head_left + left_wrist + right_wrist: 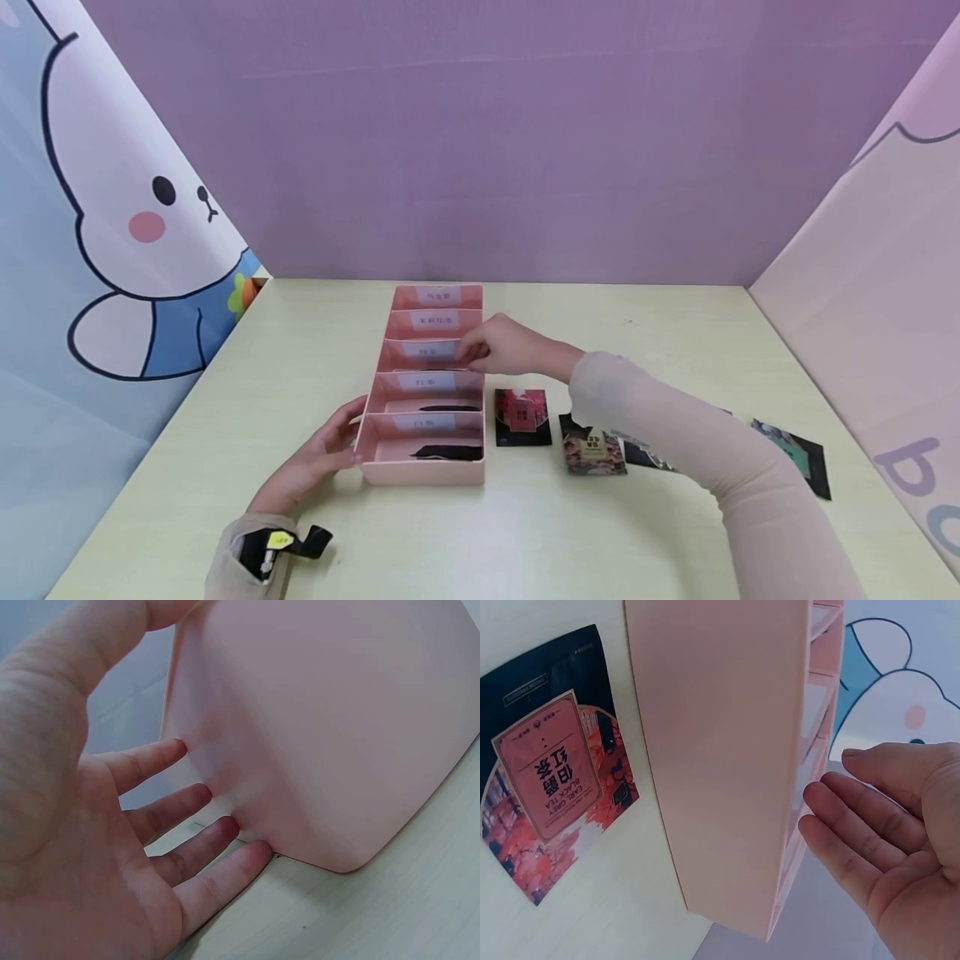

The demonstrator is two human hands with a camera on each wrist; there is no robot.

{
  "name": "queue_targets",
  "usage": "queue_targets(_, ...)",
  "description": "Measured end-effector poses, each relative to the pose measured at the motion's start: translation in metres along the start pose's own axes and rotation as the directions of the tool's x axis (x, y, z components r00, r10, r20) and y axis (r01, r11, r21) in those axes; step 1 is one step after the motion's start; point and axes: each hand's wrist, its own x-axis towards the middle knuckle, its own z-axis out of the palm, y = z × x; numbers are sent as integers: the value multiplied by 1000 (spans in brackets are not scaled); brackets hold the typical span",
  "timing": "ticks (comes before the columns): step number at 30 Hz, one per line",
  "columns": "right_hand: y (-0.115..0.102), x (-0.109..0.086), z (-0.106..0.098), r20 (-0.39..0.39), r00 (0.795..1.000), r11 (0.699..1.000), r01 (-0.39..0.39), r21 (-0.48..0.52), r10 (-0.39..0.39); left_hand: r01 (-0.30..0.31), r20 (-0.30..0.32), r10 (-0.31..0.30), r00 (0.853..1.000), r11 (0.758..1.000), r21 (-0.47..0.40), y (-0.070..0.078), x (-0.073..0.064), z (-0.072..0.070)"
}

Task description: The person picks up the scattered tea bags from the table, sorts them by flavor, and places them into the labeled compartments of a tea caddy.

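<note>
A long pink box (pixel 423 473) with several compartments in a row stands on the table, each with a white label. Dark packets lie in the two nearest compartments, such as the black packet (pixel 450 452). My left hand (pixel 97 847) rests at the box's near left corner, fingers spread and fairly straight, fingertips touching its side. Over the right rim, by the middle compartment, is my right hand (pixel 506 346). Its fingers (pixel 855 862) are loosely bent, with nothing seen between them. An Earl Grey black tea packet (pixel 551 772) lies beside the box.
Right of the box lie a brown tea packet (pixel 592 448), a dark packet (pixel 645 456) partly hidden under my right sleeve, and a green and black packet (pixel 798 454). A purple backdrop (pixel 525 167) rises behind the table, with printed panels on both sides.
</note>
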Motion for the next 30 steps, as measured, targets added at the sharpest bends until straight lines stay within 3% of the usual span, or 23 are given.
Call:
queue_targets(6,7,-13,-10,-53,999,999,-3,40,5,0,2,0,1000,1000,4,1,0,0)
queue_targets(20,41,-43,-9,-182,971,987,-140,82,153,3,2,-3,1000,1000,4,1,1,0)
queue_targets(25,55,-49,-2,-178,954,966,-216,142,240,2,2,-2,1000,1000,7,1,1,0)
queue_targets(30,63,-56,9,-126,941,942,-292,166,314,-2,-1,2,1000,1000,14,0,1,0)
